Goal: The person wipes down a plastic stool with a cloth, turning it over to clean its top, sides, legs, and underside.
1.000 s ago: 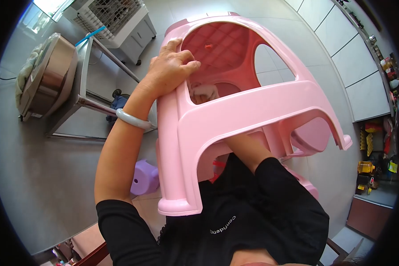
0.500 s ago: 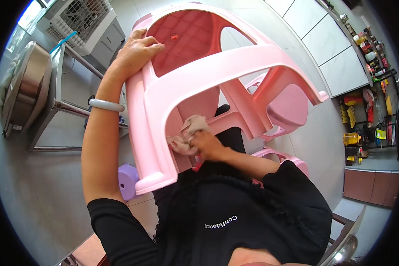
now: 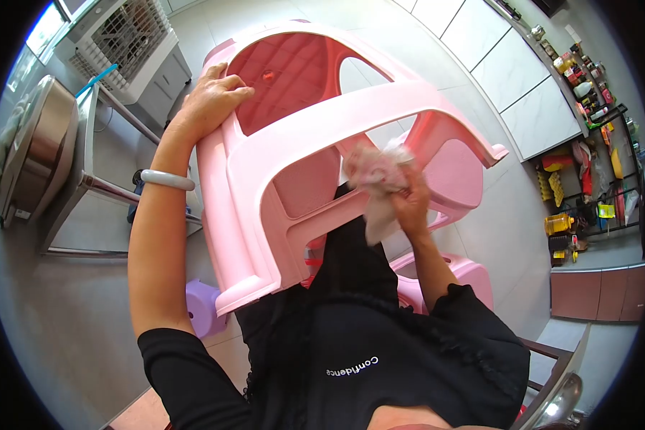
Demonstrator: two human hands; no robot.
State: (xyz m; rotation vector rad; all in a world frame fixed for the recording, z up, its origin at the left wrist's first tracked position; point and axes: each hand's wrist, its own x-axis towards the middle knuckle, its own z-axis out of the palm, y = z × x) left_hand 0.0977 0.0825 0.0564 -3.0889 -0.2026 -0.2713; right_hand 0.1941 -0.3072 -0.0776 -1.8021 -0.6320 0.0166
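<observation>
A large pink plastic chair (image 3: 315,130) stands tipped in front of me, its ribbed underside facing up at the far end. Fingers of my left hand (image 3: 213,99) are curled over its far left edge. My right hand (image 3: 413,202) is closed around a crumpled, pale pinkish cloth (image 3: 377,172), slightly blurred by motion. The cloth is over the chair's right-hand opening; whether it touches the plastic I cannot tell.
Another pink plastic stool (image 3: 473,279) is near my right side, and a purple stool (image 3: 205,307) at lower left. A metal-framed table (image 3: 86,179) and a grey air cooler (image 3: 140,64) are on the left. Shelves with bottles (image 3: 559,223) line the right.
My right hand has moved the cloth from inside the near-left part of the chair up and right. My left hand keeps its hold. The whole view has shifted slightly.
</observation>
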